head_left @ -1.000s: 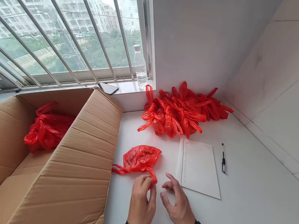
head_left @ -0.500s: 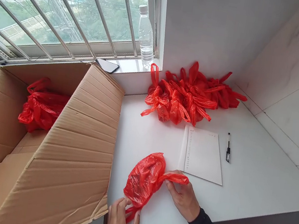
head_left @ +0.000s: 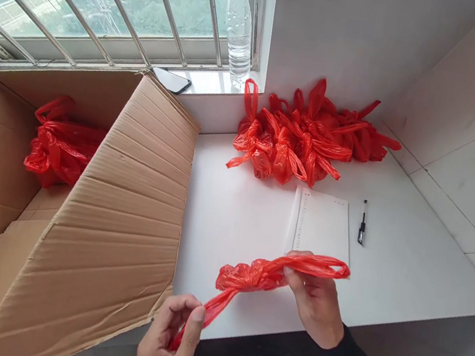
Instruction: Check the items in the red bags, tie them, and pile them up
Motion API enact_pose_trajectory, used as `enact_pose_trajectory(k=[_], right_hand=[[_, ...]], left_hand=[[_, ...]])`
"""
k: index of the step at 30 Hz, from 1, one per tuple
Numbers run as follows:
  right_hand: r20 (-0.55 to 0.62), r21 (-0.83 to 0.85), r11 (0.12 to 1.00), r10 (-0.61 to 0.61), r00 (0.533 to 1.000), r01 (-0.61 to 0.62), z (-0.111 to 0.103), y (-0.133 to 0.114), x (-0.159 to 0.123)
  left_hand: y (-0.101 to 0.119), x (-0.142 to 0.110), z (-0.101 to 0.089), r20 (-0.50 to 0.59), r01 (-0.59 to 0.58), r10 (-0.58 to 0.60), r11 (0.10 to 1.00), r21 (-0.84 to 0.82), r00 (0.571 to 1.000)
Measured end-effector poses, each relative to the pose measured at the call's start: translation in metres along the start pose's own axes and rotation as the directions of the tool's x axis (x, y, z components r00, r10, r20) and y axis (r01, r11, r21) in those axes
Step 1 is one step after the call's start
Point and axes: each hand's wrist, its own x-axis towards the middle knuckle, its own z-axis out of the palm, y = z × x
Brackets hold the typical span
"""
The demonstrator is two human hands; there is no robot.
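A red plastic bag [head_left: 245,276] is stretched between my hands near the table's front edge. My left hand [head_left: 173,335] pinches one of its handles between thumb and fingers, at the lower left. My right hand [head_left: 315,300] grips the other handle, whose loop sticks out to the right over the lower edge of the notebook [head_left: 324,223]. The bag's body is bunched up between the two handles; what it contains, if anything, is hidden.
Tied red bags [head_left: 301,137] are heaped against the wall. An open cardboard box [head_left: 126,203] at the left holds more red plastic bags [head_left: 61,148]. A pen [head_left: 363,223] lies right of the notebook. On the sill are a water bottle [head_left: 239,35] and a phone [head_left: 170,80].
My hands have moved apart, the right one up and rightward, pulling the handles out. The bag's rounded body has become a narrow bunch. The view has tilted slightly down.
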Motion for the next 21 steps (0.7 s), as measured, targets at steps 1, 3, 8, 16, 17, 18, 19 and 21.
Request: enact_pose_trajectory(k=[1,3,8,16,17,18,19,21], right_hand=[[-0.011,0.011,0.999,0.036,0.999,-0.036,-0.001,0.001,0.002],[-0.011,0.051,0.992,0.119,0.993,-0.118,-0.001,0.007,0.007],[-0.016,0.135,0.969,0.21,0.977,-0.206,-0.002,0.026,0.014],[0.001,0.119,0.972,0.206,0.979,-0.204,-0.004,0.029,0.018],[0.003,0.11,0.974,0.201,0.98,-0.2,-0.004,0.028,0.018],[0.007,0.09,0.977,0.193,0.981,-0.193,-0.003,0.027,0.018],[0.014,0.056,0.981,0.183,0.983,-0.183,-0.002,0.026,0.018],[0.022,-0.051,0.986,0.161,0.987,-0.159,-0.001,0.025,0.017]], left_hand=[[0.0,0.006,0.002,0.021,0.017,-0.016,0.998,-0.062,1.0],[-0.004,0.02,0.008,0.068,0.053,-0.04,0.98,-0.192,0.997],[-0.012,0.034,0.03,0.214,0.14,-0.057,0.908,-0.396,0.975],[-0.029,0.049,0.055,0.202,0.13,-0.072,0.948,-0.291,0.977],[-0.031,0.052,0.057,0.205,0.098,-0.041,0.956,-0.275,0.978],[-0.032,0.054,0.058,0.215,0.068,-0.011,0.964,-0.257,0.976],[-0.032,0.056,0.06,0.233,0.044,0.012,0.971,-0.235,0.972],[-0.032,0.057,0.064,0.27,0.028,0.032,0.977,-0.212,0.962]])
